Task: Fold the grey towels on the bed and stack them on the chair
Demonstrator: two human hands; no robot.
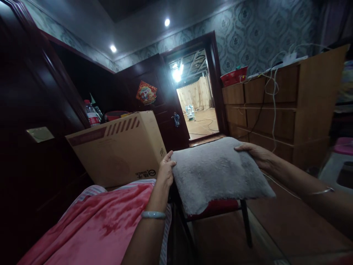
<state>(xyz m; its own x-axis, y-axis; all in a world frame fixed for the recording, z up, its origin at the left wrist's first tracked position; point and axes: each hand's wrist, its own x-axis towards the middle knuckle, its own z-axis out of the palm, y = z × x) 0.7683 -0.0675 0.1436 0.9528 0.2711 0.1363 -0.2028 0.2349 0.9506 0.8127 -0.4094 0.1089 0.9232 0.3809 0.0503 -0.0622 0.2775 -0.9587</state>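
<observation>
A grey plush cushion [215, 171] is held between my two hands, above a chair with a red seat [220, 207] and dark legs. My left hand [166, 168] grips the cushion's left edge, thumb on the near face. At the upper right part of the cushion, my right hand [252, 151] has its thumb on the front, the other fingers hidden behind. The cushion covers most of the chair; its lower edge overlaps the seat, but I cannot tell whether it rests there.
Left of the chair lies a pink blanket [110, 228] on a bed. Behind it stands a large cardboard box [121, 151] with a bottle [92, 113] near it. A wooden drawer cabinet [311, 92] with cables lines the right. A doorway [197, 99] opens ahead; a stool [336, 165] stands far right.
</observation>
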